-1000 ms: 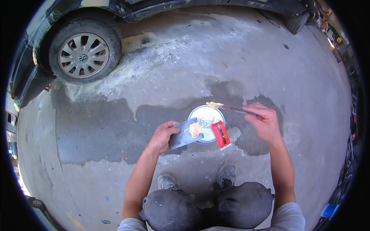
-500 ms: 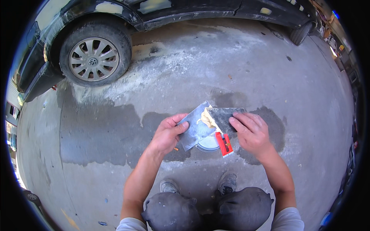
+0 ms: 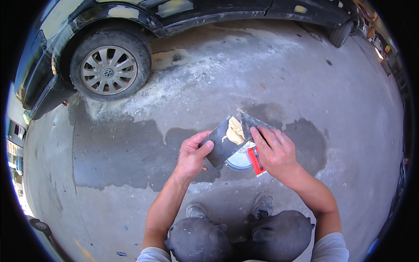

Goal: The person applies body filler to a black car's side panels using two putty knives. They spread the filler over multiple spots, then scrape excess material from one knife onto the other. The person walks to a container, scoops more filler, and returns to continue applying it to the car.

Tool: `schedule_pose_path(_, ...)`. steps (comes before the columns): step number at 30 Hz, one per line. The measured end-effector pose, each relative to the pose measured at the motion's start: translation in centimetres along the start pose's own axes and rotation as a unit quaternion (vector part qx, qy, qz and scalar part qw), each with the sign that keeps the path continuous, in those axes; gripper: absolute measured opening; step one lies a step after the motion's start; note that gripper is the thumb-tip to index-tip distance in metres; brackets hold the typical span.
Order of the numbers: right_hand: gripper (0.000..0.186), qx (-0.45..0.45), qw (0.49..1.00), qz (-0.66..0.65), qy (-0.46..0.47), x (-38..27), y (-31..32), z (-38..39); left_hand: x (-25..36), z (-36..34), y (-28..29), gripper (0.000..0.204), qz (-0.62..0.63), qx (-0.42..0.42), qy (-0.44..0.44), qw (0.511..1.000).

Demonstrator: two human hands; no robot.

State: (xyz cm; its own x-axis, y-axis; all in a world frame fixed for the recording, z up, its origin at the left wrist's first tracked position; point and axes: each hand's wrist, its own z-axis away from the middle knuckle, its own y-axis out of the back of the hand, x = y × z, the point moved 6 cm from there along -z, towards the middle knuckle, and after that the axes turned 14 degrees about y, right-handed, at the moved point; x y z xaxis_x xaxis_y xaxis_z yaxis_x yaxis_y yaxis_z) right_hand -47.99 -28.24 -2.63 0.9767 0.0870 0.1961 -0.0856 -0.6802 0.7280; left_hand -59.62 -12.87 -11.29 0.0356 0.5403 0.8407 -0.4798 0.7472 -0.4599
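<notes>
My left hand [image 3: 193,153] is closed on the edge of a flat metal putty spreader [image 3: 218,148], its thumb on the upper face. A cream-coloured lump of body filler [image 3: 235,131] lies on that spreader near its far right side. In my right hand [image 3: 277,150] is a second dark spreader [image 3: 248,124], tilted, its edge beside the filler; the fingers lie along its top. Below both blades a round can with a pale lid [image 3: 241,158] stands on the floor, partly hidden. A red tube or packet [image 3: 255,161] lies at the can's right side, partly covered by my right hand.
A dark car [image 3: 209,15] with pale filler patches stands across the far side, its front wheel [image 3: 109,70] at the left. Damp dark stains and whitish dust mark the concrete floor [image 3: 349,131]. My shoes [image 3: 262,205] and knees are just below the can.
My right hand has moved slightly left and turned its spreader to a steeper tilt. The left spreader now looks darker, and the filler sits as a lump on it.
</notes>
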Motion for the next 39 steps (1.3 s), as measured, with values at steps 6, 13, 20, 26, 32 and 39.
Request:
schedule_pose_path(6,0.041,-0.026,0.998,0.035,-0.045,0.4,-0.4,0.7,-0.7,0.6,-0.2,0.031,0.065,-0.025,0.022,0.997)
schedule_pose_path(13,0.027,0.083,0.737,-0.509,-0.436,3.1,-1.8,3.7,-1.7,0.2,0.4,0.028,0.095,0.006,0.023,0.995)
schedule_pose_path(20,0.028,0.055,0.805,-0.484,-0.338,0.9,-1.2,2.5,-2.3,-0.4,0.1,0.026,0.080,0.037,0.008,0.996)
schedule_pose_path(26,0.028,0.006,0.900,-0.360,-0.246,-0.2,-1.7,2.2,-1.9,0.7,-1.3,0.027,0.097,-0.003,0.005,0.995)
schedule_pose_path(32,0.025,0.160,0.710,-0.536,-0.428,1.0,-2.9,4.0,-2.6,1.0,-1.1,0.027,0.156,0.006,0.018,0.988)
schedule_pose_path(39,0.020,0.077,0.815,-0.475,-0.323,0.8,-1.6,3.3,-3.8,0.5,-0.3,0.026,0.183,0.036,0.019,0.982)
